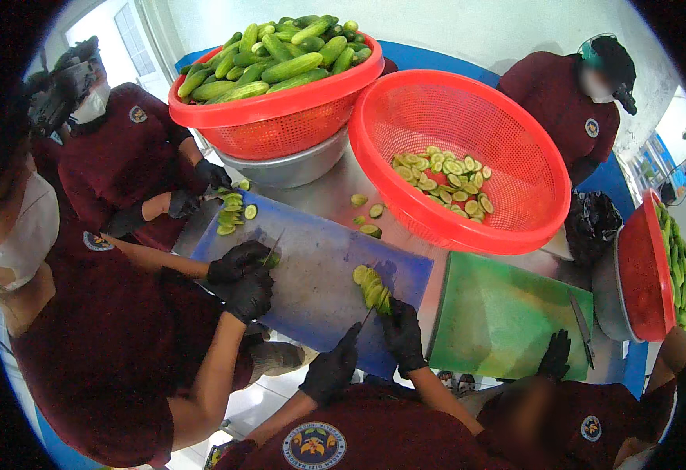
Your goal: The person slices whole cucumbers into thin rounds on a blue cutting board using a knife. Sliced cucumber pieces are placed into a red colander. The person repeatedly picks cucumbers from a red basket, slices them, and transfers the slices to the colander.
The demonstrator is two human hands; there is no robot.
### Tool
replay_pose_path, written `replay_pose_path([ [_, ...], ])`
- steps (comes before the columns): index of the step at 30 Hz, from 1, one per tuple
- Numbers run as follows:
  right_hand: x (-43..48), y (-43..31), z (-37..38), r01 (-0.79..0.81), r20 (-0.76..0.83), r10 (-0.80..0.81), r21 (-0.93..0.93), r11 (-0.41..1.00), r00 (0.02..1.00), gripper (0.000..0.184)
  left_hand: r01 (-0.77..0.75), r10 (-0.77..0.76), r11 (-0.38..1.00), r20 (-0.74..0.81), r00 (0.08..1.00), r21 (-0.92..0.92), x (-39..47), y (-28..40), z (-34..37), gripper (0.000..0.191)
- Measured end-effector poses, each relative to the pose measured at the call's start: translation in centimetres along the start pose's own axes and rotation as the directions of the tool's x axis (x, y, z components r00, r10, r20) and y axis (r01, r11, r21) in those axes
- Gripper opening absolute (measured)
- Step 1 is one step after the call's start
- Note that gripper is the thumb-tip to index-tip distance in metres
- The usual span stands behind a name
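Note:
Both my hands wear black gloves at the near right part of a blue cutting board (pixel 313 276). My left hand (pixel 330 365) is closed around a knife, of which only a short length of blade (pixel 369 317) shows beside the slices. My right hand (pixel 403 335) rests its fingers on the near end of a row of cucumber slices (pixel 372 286); whether an uncut piece lies under the fingers is hidden. Several more cucumber pieces (pixel 370 230) lie on the metal table just beyond the board.
A red colander (pixel 460 232) holds cucumber slices; another red colander (pixel 284 111) is heaped with whole cucumbers. Co-workers in gloves cut at the board's left side. On the right, a green board (pixel 495 317) bears a knife (pixel 581 323) and a co-worker's gloved hand.

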State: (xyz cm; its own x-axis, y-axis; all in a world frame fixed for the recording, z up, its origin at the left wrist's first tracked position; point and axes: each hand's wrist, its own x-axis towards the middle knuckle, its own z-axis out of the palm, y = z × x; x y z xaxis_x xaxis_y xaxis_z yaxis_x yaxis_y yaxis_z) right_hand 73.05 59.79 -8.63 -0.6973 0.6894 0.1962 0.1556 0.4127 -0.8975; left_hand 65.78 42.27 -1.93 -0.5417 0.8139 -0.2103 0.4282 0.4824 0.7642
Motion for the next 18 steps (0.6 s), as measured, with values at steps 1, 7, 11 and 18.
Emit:
replay_pose_path([
  [1, 0.0, 0.1, 0.0, -0.006, -0.002, 0.006, 0.008, 1.0, 1.0, 0.037, 0.017, -0.017, 1.0, 0.003, 1.0, -0.02, 0.4, 0.5, 0.0, 0.051],
  [7, -0.2, 0.5, -0.1, 0.01, 0.008, -0.01, -0.056, 0.998, 1.0, 0.038, 0.087, -0.079, 0.994, 0.103, 0.992, -0.072, 1.5, 2.1, 0.3, 0.054],
  [11, -0.4, 0.6, 0.1, -0.108, 0.004, 0.108, 0.04, 0.993, 0.994, 0.039, 0.091, -0.084, 0.994, 0.112, 0.99, -0.054, 1.4, 1.8, 0.8, 0.054],
  [18, -0.2, 0.8, 0.0, -0.105, 0.016, 0.104, 0.113, 0.988, 0.994, 0.039, 0.037, -0.043, 0.996, 0.068, 0.997, 0.08, 2.2, 2.4, 0.6, 0.054],
])
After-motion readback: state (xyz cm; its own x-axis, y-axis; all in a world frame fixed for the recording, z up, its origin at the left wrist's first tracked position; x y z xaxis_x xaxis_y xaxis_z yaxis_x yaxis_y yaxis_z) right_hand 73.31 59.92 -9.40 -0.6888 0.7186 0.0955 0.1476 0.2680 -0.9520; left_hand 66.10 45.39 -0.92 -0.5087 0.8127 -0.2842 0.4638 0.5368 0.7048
